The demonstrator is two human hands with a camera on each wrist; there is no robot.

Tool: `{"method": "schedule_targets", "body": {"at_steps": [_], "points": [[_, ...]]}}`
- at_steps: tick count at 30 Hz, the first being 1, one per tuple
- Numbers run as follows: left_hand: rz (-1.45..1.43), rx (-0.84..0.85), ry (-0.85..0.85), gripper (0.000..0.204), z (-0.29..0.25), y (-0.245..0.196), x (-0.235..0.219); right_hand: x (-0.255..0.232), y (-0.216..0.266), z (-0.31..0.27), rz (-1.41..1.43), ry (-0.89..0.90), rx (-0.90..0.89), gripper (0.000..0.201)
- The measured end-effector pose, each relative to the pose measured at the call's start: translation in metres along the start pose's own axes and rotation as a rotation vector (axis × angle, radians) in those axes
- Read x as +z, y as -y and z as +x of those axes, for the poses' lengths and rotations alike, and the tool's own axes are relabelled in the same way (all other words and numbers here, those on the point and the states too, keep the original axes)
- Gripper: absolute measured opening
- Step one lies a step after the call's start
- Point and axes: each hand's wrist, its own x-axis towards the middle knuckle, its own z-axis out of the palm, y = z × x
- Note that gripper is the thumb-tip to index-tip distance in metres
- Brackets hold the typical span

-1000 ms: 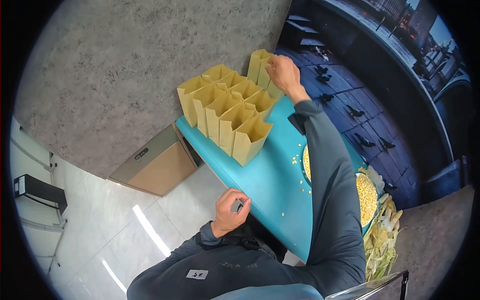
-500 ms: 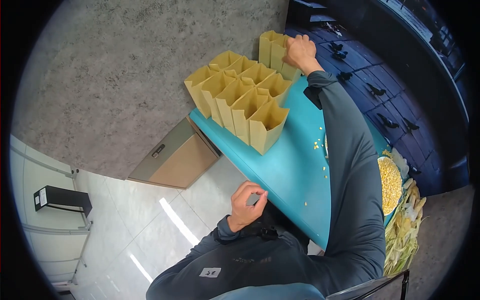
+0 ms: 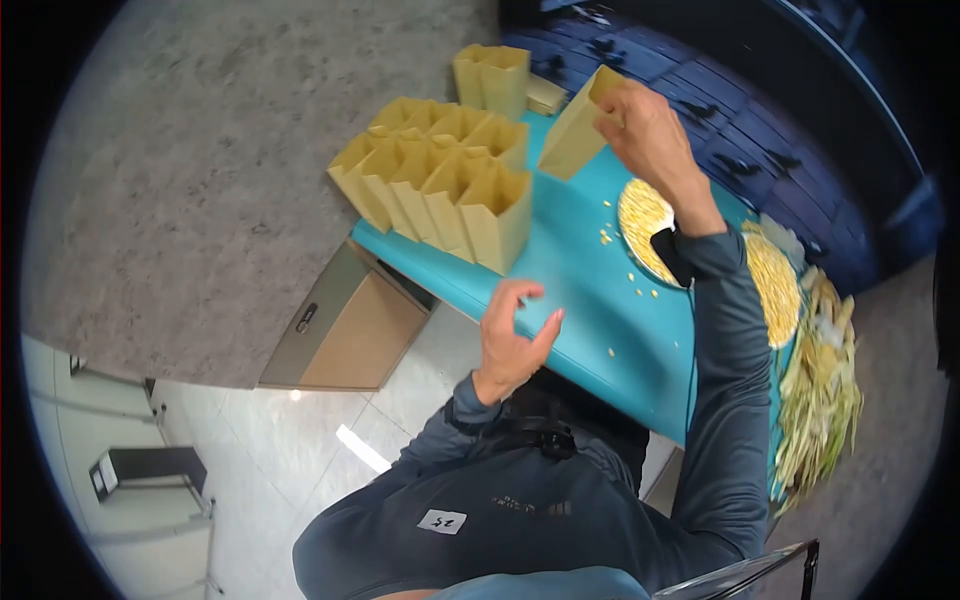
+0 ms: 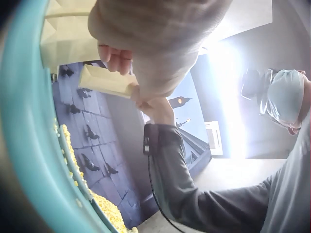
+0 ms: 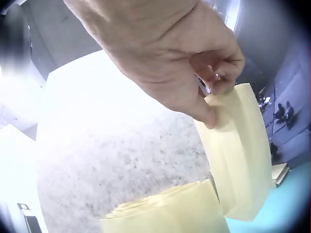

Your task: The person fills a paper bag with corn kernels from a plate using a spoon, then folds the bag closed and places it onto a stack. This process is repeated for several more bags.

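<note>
My right hand [image 3: 650, 135] pinches the top edge of a tan paper bag [image 3: 572, 140], holding it tilted over the back of the teal table [image 3: 590, 310]. In the right wrist view, the thumb and fingertips of that hand [image 5: 180, 58] grip the rim of the bag [image 5: 238, 155]. My left hand [image 3: 512, 345] is raised at the table's front edge, fingers spread and bent, with nothing in it. Close to it stand two rows of upright, open paper bags [image 3: 497, 225]. Farther back are a couple more standing bags [image 3: 503, 82].
A folded stack of bags [image 3: 545, 95] lies at the back edge. To the right are a plate of corn kernels [image 3: 642, 215], a larger container of kernels [image 3: 772, 290] and a heap of husks [image 3: 820, 390]. Loose kernels [image 3: 605, 238] dot the table. A cabinet [image 3: 345, 335] stands left.
My right hand has drawn one bag away from the back group, rightward and nearer. My left hand has risen toward the table with its fingers opened wider. The head view has shifted.
</note>
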Motion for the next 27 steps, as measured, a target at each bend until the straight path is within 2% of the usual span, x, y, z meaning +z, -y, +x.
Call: {"method": "schedule_targets", "body": {"at_steps": [2,3,4,6,9,11,13,14,15,17,18,19,21,24,27], "points": [[0.021,0.028,0.032,0.061,0.016,-0.006,0.005,-0.023,0.009,-0.046,0.143,0.003,-0.011,0.020],[0.024,0.048,0.042,0.074,0.024,-0.009,0.009,-0.033,0.013,-0.068,0.118,-0.002,0.026,0.020],[-0.002,0.054,0.077,0.074,0.029,-0.011,0.013,-0.042,0.019,-0.090,0.224,0.020,0.037,0.018],[0.012,0.049,0.119,0.094,0.034,-0.015,0.019,-0.055,0.032,-0.135,0.361,-0.004,0.033,0.016],[-0.030,0.051,0.237,0.103,0.030,-0.019,0.020,-0.061,0.050,-0.197,0.392,-0.030,0.040,0.016],[-0.007,0.019,0.264,0.108,0.021,-0.025,0.018,-0.066,0.063,-0.224,0.413,-0.087,-0.046,0.018],[-0.087,-0.130,0.332,0.114,0.009,-0.029,0.012,-0.070,0.076,-0.245,0.451,-0.072,-0.012,0.018],[-0.095,-0.104,0.364,0.118,0.005,-0.028,0.009,-0.069,0.079,-0.252,0.460,-0.083,-0.026,0.018],[-0.094,-0.082,0.371,0.118,0.001,-0.026,0.005,-0.069,0.080,-0.258,0.465,-0.098,-0.043,0.018],[-0.177,-0.102,0.535,0.121,-0.003,-0.023,-0.004,-0.071,0.083,-0.266,0.476,-0.083,-0.007,0.019],[-0.089,-0.015,0.560,0.120,-0.003,-0.019,-0.006,-0.070,0.084,-0.267,0.511,-0.081,-0.002,0.018],[-0.090,0.000,0.575,0.120,-0.005,-0.019,-0.007,-0.070,0.085,-0.267,0.548,-0.077,0.007,0.018],[-0.152,-0.132,0.582,0.115,-0.007,-0.021,-0.007,-0.066,0.082,-0.266,0.533,-0.106,0.005,0.017],[-0.108,-0.153,0.543,0.107,-0.008,-0.009,-0.004,-0.054,0.078,-0.258,0.578,-0.106,0.002,0.018],[-0.133,-0.189,0.501,0.104,-0.003,0.002,-0.002,-0.044,0.078,-0.249,0.630,-0.179,0.033,0.023]]}}
